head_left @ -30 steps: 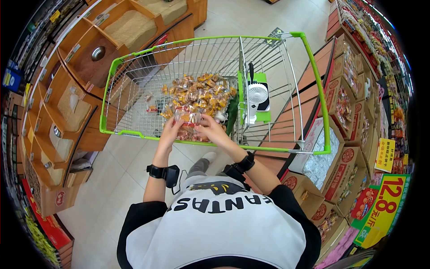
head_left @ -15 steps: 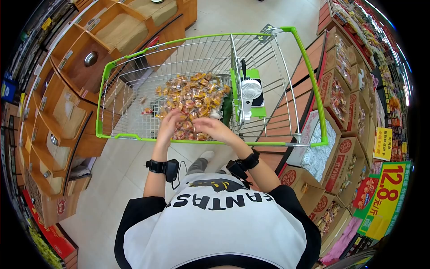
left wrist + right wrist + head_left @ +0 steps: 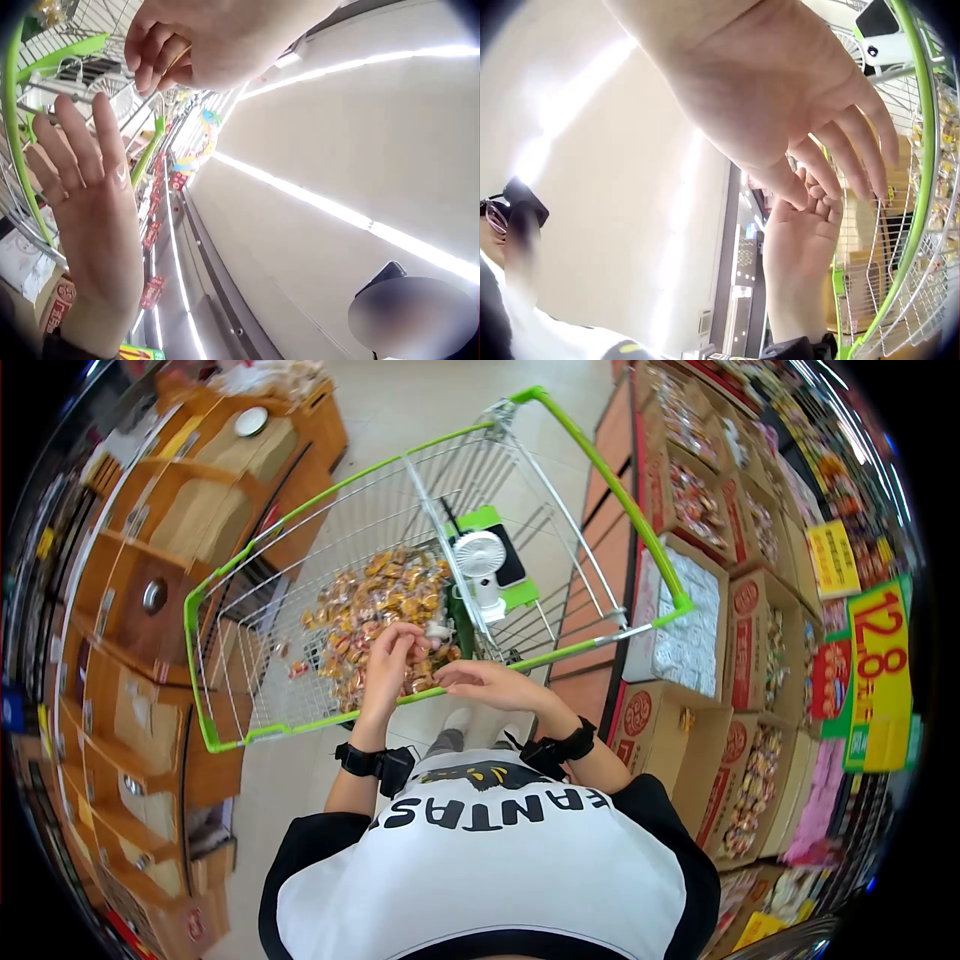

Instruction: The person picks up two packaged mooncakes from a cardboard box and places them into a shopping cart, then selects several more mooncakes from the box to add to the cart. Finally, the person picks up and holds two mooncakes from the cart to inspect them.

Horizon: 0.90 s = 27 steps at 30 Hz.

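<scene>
Over the near rim of a green-edged shopping cart (image 3: 270, 735), my left hand (image 3: 385, 675) is raised with its fingers loosely bent. In the left wrist view, a thin orange strip shows between the fingers of that hand (image 3: 217, 37). Its palm, seen in the right wrist view, shows no object. My right hand (image 3: 495, 685) is held beside it, fingers extended and relaxed, holding nothing. Beneath and beyond both hands, a heap of small snacks in clear and golden wrappers (image 3: 375, 600) lies in the cart basket.
A white fan (image 3: 480, 555) and a dark phone-like slab (image 3: 508, 555) rest on the cart's green seat flap (image 3: 522, 595). Wooden grain bins (image 3: 150, 600) line the left side. Cardboard boxes of wrapped sweets (image 3: 755, 780) stand along the right, with price signs (image 3: 880, 660) beyond.
One second ago both hands held a clear-wrapped pack over the heap; it has been let go. The hands have drawn back towards the body, and the cart appears turned in view.
</scene>
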Tool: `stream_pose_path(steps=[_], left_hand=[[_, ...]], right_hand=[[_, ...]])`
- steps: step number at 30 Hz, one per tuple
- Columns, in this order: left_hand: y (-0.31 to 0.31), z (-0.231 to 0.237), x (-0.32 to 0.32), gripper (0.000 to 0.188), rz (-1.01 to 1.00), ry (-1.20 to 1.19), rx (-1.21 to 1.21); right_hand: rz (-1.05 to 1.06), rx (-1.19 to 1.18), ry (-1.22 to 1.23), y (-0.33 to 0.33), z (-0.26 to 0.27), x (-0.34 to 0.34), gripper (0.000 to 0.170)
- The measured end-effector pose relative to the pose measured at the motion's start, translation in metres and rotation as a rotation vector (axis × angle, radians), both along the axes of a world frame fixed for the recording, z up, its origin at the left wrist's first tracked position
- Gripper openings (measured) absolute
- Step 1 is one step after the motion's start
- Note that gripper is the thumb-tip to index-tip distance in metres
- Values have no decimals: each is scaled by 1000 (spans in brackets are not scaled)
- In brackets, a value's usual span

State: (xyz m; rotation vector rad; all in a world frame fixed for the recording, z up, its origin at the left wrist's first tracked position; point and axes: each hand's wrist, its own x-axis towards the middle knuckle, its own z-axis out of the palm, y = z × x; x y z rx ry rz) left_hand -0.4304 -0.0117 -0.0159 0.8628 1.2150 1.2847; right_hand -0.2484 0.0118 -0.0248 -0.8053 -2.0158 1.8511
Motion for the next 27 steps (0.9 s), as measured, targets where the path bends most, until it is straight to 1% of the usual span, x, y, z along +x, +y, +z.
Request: stream_pose_path(steps=[2, 4, 5, 8, 9, 10, 13, 16, 17, 19, 21, 23, 25, 27], left_hand=[[8, 7, 17, 14, -92, -9, -7], [15, 9, 36, 14, -301, -19, 44], [17, 9, 46, 13, -364, -2, 39], [23, 14, 74, 13, -480, 46, 37], [24, 13, 82, 13, -517, -3, 28], [26, 13, 90, 13, -563, -2, 25], [31, 7, 112, 13, -669, 9, 7], [34, 5, 137, 14, -792, 45, 8], [37, -4, 144, 14, -833, 32, 13], [37, -2, 162, 14, -910, 26, 23], [36, 3, 180, 14, -975, 45, 40], [38, -1, 195, 14, -1054, 41, 52], [36, -6, 211, 13, -1102, 45, 69], [35, -7, 224, 13, -1187, 26, 61]], right_hand=[[-67, -2, 29, 1, 13, 18, 31], [-136, 2, 57, 2, 20, 39, 31], [-178, 15, 22, 1, 21, 50, 30], [-322, 12, -14, -8, 31, 85, 29], [-399, 10, 33, -14, 31, 97, 28], [-478, 8, 80, -20, 32, 108, 28], [-645, 3, 86, -39, 39, 145, 28], [-830, 1, 41, -67, 51, 177, 27], [-891, 25, 62, -76, 50, 186, 27], [-1011, 61, 78, -96, 51, 204, 27], [-1121, 72, 75, -117, 53, 218, 27], [-1231, 83, 75, -140, 58, 229, 27], [-1323, 28, 93, -165, 67, 239, 28], [-1419, 45, 75, -191, 73, 249, 28]])
